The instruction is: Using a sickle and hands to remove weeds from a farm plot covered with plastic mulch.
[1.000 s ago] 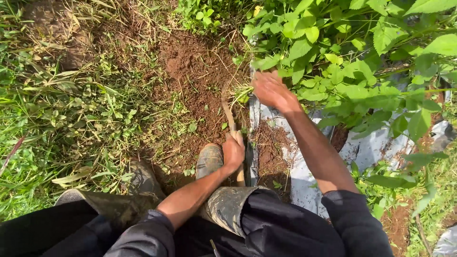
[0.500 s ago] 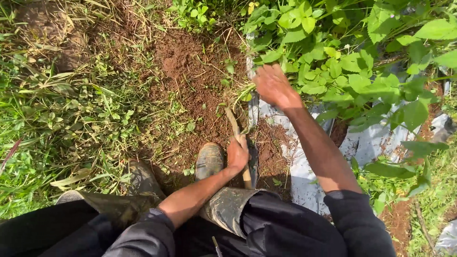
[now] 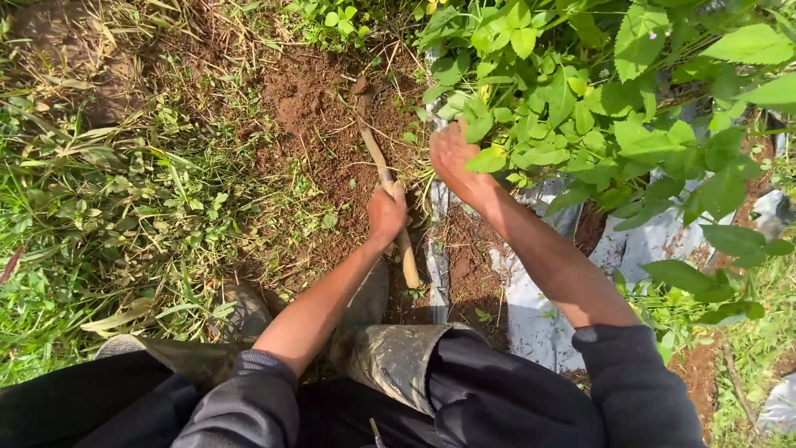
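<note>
Bare red-brown soil (image 3: 323,141) is spread across the middle of the view, with grass (image 3: 99,216) matted to the left and a leafy green bush (image 3: 597,91) crowding the upper right, and the ground is plainly being worked along the bed's edge. Silver-grey plastic sheeting (image 3: 531,307) is laid under the bush, its edge run down beside the soil. Outdoors, bright sun, hard shadows; no wall or building is seen. Muddy boots (image 3: 369,299) are planted at the bottom, dark sleeves above them. A wooden stick (image 3: 390,199), angled from the dug patch down toward the boots, is gripped mid-shaft by the left hand (image 3: 386,214), fingers wrapped tight round it; its top end is lost in the soil, so the kind of tool cannot be told. The right hand (image 3: 452,158) is held out at the bush's edge, fingers loosely spread and partly hidden behind a leaf, with nothing seen in its grasp. The step in hand is judged to be loosening earth or weeds beside the sheeting while the foliage is kept back. Care would be called for at the sheeting's edge, so that the plastic is not torn and the bush's stems are not struck.
</note>
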